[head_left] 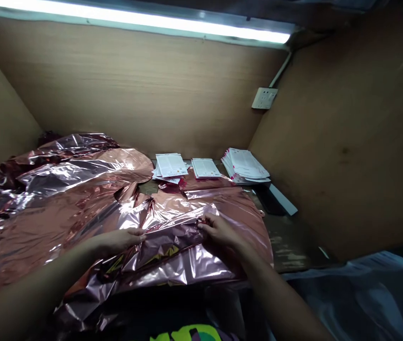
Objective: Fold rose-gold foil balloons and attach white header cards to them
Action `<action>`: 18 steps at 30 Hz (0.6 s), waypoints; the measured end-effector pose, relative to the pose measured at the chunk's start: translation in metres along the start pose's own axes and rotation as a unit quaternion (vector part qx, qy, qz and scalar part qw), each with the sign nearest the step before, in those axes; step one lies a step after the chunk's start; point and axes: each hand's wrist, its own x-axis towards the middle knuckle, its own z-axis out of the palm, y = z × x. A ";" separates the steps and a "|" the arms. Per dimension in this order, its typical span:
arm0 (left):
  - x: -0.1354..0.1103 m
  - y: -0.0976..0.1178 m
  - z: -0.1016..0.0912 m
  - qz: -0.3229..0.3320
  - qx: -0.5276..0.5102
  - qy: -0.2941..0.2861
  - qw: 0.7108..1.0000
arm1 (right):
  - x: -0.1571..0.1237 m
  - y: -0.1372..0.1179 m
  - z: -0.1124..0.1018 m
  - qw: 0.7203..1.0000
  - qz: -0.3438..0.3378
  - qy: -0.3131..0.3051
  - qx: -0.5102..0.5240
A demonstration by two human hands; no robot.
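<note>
A flat rose-gold foil balloon lies folded in front of me on the bench. My left hand rests on its left part, fingers pressed flat on the foil near the fold. My right hand pinches the folded upper edge of the same balloon, fingers curled onto it. More rose-gold foil balloons are heaped to the left and behind, shiny and crumpled.
Three stacks of white printed cards lie at the back of the bench. Wooden walls enclose the booth; a wall socket sits at the back right under a strip light. Clear plastic bags lie at lower right.
</note>
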 end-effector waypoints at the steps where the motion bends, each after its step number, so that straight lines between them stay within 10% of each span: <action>1: 0.001 0.001 0.001 -0.001 0.026 0.008 1.000 | 0.004 0.002 0.000 1.000 0.006 0.000 -0.025; 9: 0.005 0.025 0.002 0.003 0.238 0.070 0.969 | 0.016 0.001 -0.004 0.992 0.069 -0.012 -0.102; 14: 0.019 0.024 0.000 -0.005 0.286 0.084 0.954 | 0.007 -0.032 0.015 0.973 0.031 0.123 -0.195; 18: 0.027 0.020 0.000 0.016 0.298 0.107 0.949 | 0.015 -0.040 0.056 0.942 -0.105 -0.015 -0.317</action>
